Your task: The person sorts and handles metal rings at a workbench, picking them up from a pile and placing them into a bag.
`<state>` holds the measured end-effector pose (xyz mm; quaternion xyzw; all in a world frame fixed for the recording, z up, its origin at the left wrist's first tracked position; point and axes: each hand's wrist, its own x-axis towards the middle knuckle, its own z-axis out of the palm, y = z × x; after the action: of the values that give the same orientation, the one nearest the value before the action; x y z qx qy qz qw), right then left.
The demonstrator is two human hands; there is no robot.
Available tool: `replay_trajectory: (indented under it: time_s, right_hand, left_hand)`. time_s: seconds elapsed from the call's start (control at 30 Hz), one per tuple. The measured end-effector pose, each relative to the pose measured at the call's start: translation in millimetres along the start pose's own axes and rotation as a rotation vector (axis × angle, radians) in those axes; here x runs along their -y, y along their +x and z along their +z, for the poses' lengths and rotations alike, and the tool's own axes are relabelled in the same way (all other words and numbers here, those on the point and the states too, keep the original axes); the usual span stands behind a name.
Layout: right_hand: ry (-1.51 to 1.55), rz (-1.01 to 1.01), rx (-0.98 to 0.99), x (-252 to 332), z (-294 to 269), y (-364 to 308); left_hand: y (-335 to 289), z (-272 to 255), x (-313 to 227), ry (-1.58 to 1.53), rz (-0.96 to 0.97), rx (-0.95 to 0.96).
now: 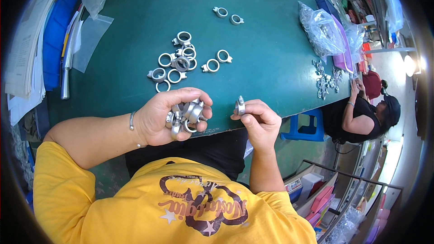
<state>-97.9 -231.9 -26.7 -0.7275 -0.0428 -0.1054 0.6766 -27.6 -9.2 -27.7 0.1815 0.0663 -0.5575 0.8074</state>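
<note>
Clustered clamps (182, 69) lie on the table (266, 54), left of a bag (322, 34).

silver ring clamps (193, 111) | heaped in left hand (156, 115) | single clamp (241, 107) | edge-on, in right fingers (261, 112)

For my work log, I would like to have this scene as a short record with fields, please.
Left hand: the left hand cups several metal ring clamps
Right hand: the right hand pinches one single ring clamp upright
Surface: green table
Loose parts: a cluster of clamps, partly overlapping; a near pair and a far pair to its right
Table's right side: clear plastic bag, purple tray, small metal parts
Other person: a co-worker in black, beside a blue stool
</note>
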Motion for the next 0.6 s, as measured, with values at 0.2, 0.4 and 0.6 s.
replay_trajectory:
  time_s: [0.2,0.4,0.6]
  right_hand:
    - [-0.184,-0.142,0.034,-0.1,6.4,0.1]
    - [-0.168,-0.110,0.046,-1.7,5.5,-2.9]
    - [-0.181,-0.095,0.058,-4.0,4.1,-4.3]
  left_hand:
    - [-0.4,-0.2,0.1,-0.003,0.001,0.001]
    - [-0.6,5.8,0.1,0.008,0.014,-0.036]
    - [-0.7,6.4,0.0,0.010,0.013,-0.042]
